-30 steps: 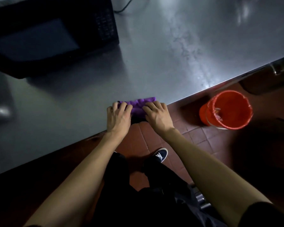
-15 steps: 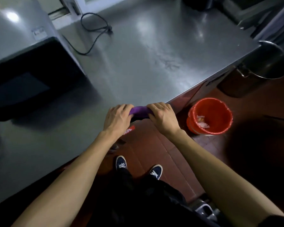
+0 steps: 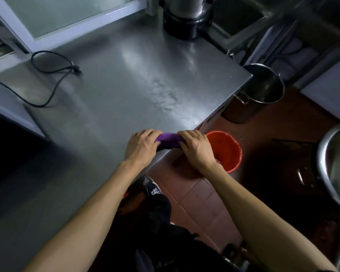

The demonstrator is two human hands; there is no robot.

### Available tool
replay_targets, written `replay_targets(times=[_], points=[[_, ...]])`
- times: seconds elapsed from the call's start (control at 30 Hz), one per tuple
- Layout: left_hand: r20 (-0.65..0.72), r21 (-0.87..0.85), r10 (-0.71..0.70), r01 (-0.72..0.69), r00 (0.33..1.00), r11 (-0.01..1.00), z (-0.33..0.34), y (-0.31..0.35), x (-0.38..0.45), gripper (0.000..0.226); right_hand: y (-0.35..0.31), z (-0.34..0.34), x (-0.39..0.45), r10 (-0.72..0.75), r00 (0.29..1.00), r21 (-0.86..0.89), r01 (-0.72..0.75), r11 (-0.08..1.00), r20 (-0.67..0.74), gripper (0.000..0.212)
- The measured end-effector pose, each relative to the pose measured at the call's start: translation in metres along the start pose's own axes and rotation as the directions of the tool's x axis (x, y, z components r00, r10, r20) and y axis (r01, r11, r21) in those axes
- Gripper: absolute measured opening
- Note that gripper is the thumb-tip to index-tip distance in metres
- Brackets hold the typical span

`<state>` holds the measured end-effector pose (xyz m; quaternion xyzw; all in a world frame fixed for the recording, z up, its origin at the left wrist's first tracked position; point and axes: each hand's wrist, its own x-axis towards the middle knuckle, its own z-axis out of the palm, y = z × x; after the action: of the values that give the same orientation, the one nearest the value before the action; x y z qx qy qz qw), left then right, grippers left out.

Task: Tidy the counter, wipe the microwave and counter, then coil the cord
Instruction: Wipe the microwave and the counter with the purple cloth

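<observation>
Gripping bunched purple cloth [image 3: 168, 141], both hands.

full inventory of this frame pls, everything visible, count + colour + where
cloth: 1, purple, at near counter edge, gripped at both ends
counter: 1, steel, centre
cord: 1, black, uncoiled, far left of counter
microwave: 1, dark front, left edge
appliance: 1, steel with black base, far end of counter
bucket: 1, red, on floor right of counter
pot: 1, steel, on floor beyond bucket
basin: 1, steel, right edge
left hand: grips cloth
right hand: grips cloth
</observation>
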<state>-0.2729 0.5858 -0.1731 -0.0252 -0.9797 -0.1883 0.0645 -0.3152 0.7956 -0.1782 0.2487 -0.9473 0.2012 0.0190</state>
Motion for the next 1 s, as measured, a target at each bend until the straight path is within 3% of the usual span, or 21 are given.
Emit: replay_targets(times=[0.27, 0.57, 0.83, 1.0], points=[[0.021, -0.117, -0.015, 0.018, 1.000, 0.993, 0.031, -0.007, 0.099, 0.027, 0.046, -0.009, 0.079, 0.064, 0.998, -0.030, -0.063, 0.998, 0.012, 0.024], [0.083, -0.120, -0.005, 0.015, 0.997, 0.993, 0.055, 0.001, 0.176, 0.024, 0.097, -0.017, 0.137, 0.116, 0.993, -0.029, -0.115, 0.993, 0.015, 0.021], [0.197, -0.123, -0.018, 0.043, 0.980, 0.991, 0.087, 0.038, 0.264, 0.025, 0.183, -0.029, 0.196, 0.138, 0.990, -0.033, -0.137, 0.990, 0.042, 0.027], [0.261, -0.107, -0.098, 0.130, 0.960, 0.986, 0.114, 0.060, 0.325, 0.031, 0.241, -0.032, 0.247, 0.160, 0.979, -0.058, -0.153, 0.986, 0.128, 0.031]])
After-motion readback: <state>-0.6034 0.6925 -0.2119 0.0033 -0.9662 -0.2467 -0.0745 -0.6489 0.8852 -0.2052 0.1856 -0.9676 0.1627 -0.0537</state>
